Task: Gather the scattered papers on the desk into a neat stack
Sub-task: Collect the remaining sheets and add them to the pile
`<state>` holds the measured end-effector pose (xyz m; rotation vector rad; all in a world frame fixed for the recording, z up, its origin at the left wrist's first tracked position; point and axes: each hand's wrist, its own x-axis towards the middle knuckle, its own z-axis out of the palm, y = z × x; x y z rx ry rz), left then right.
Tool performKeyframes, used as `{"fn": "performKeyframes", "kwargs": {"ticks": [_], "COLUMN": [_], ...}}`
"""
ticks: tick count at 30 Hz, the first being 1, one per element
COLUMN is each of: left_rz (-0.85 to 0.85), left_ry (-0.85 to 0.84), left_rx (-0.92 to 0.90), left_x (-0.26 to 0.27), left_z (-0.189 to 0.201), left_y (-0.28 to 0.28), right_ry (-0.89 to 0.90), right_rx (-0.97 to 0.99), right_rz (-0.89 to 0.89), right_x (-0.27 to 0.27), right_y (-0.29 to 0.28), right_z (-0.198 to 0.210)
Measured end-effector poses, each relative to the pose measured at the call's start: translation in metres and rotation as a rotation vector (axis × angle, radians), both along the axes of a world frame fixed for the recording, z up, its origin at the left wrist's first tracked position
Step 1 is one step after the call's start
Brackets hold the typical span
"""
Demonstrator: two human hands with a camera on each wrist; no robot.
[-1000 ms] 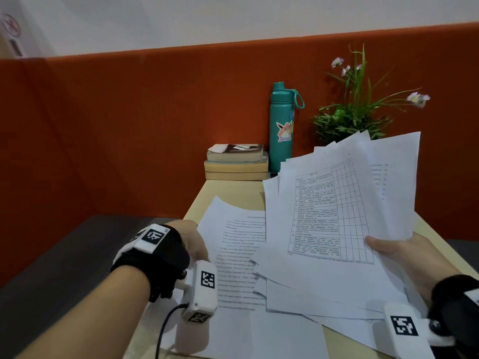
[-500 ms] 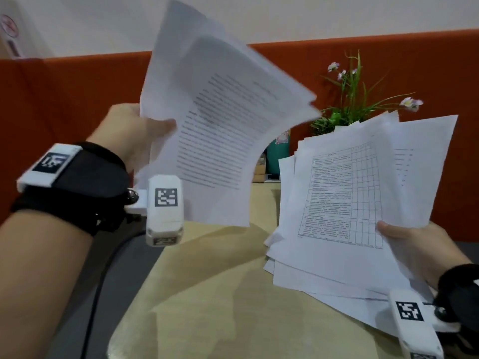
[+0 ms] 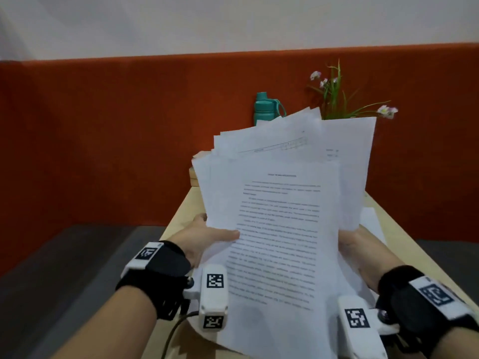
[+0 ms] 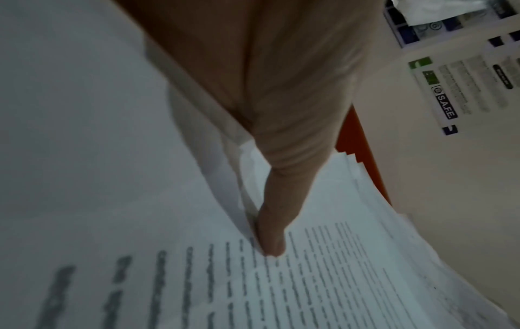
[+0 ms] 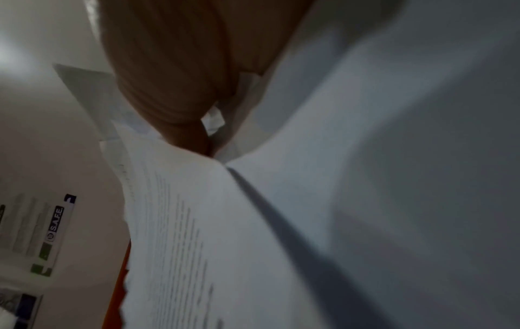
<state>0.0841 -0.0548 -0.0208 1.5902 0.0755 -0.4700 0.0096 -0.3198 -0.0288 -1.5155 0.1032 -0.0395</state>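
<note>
Change: the text-printed sheets that my left hand (image 3: 204, 237) held up alone half a second ago now lie on the front of the bundle my right hand (image 3: 356, 246) already held. One paper bundle (image 3: 285, 216) now, not two.
Left hand: thumb (image 4: 270, 242) presses on the top printed page, fingers behind the sheets; clamped on the bundle's 9 o'clock edge.
Right hand: grips the 3 o'clock edge; in the right wrist view the fingers (image 5: 168, 93) curl against the sheets, and the thumb is hidden by the top page.
Bundle position: held up in front of me above the desk (image 3: 181, 216), tilted back, lower end near the desk's 6 o'clock edge. I cannot tell whether it touches the desk.
Meaning for task: my judgement is that gathering is nearly complete and squaring is not yet done. One white sheet corner (image 3: 370, 224) shows on the desk at 3 o'clock of the bundle, possibly a straggler.
Edges: top edges fan out unevenly at 12 to 1 o'clock, with a table-printed page (image 3: 280, 143) showing behind the text page. Side edges are stepped in the left wrist view.
Open room: bare desk shows at 9 o'clock of the bundle, beside my left hand. A teal bottle (image 3: 264, 108) and a flowering plant (image 3: 334, 97) stand at the far 12 o'clock end, well apart from my hands.
Risk: loose inner sheets could slip while I tap the bundle.
</note>
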Motion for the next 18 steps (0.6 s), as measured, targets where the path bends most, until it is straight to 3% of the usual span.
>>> {"fn": "performKeyframes", "kwargs": {"ticks": [2,6,9,12,15,18], "left_rz": [-0.044,0.091,0.045,0.016,0.066,0.161], "left_ry": [0.002,-0.071,-0.097,-0.099,-0.077,-0.094], "left_rx": [0.003,-0.023,-0.009,0.027,0.038,0.036], "left_x": [0.002,0.009,0.006,0.005,0.010,0.015], "left_z": [-0.001,0.002,-0.001,-0.006,-0.010,-0.014], "left_y": [0.003,0.016,0.024,0.033,0.050,0.063], "right_ry": [0.030,0.068,0.025,0.109,0.289,0.670], "right_rx": [0.016,0.012,-0.214,-0.390,-0.515,-0.833], "right_rz": [-0.011,0.070,0.068,0.025,-0.136,-0.377], "right_x": [0.003,0.003,0.013,0.027,0.037,0.041], "right_y": [0.005,0.032,0.052,0.059,0.031,-0.033], "right_z": [0.000,0.012,0.005,-0.007,-0.007,-0.014]}}
